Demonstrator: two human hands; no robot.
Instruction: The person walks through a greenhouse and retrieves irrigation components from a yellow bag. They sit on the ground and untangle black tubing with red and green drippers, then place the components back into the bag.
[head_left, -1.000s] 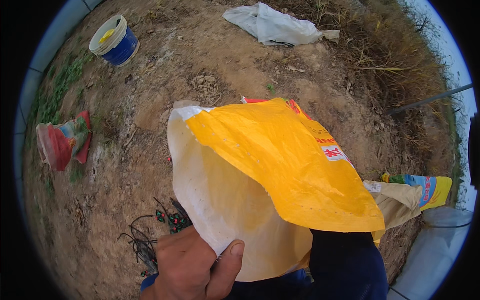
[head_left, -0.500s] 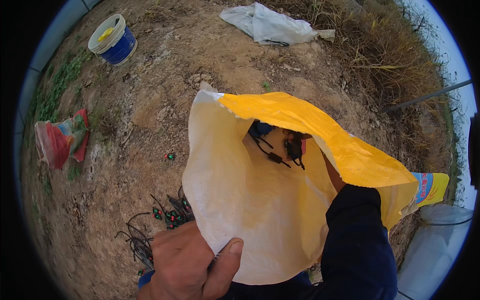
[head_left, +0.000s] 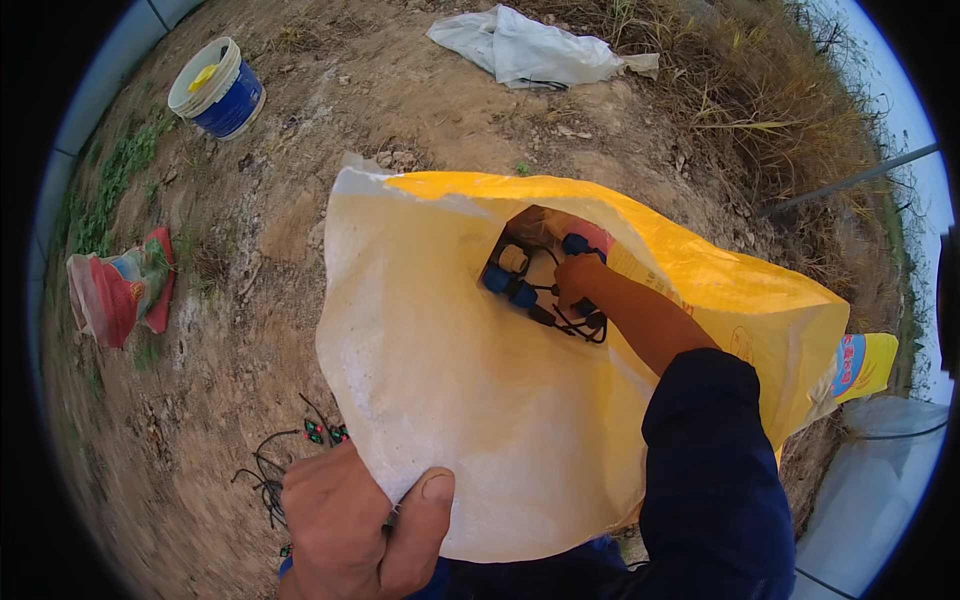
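A yellow-and-white woven sack [head_left: 430, 400] gapes wide in front of me. My left hand [head_left: 360, 520] pinches its near left rim between thumb and fingers. Through the mouth reaches my right hand [head_left: 582, 280], its dark-sleeved arm crossing the near right side. Its fingers are curled among blue pipe fittings [head_left: 508, 286] and thin black tubes [head_left: 578, 328] down in the sack; what they hold is hidden. Beside the blue fittings lies a tan cap-like piece [head_left: 513, 259].
Black tubes with small red-and-green pieces [head_left: 314, 432] lie on the soil by my left hand. A white-and-blue bucket [head_left: 228, 100] stands far left, a red-and-white bag [head_left: 115, 290] below it. A white sack [head_left: 525, 48] lies at the back, near dry grass [head_left: 760, 90] and a grey pole [head_left: 850, 180].
The sack's mouth has opened wider and its left edge has shifted left along with my left hand. My right hand, mostly hidden before, now shows among the fittings.
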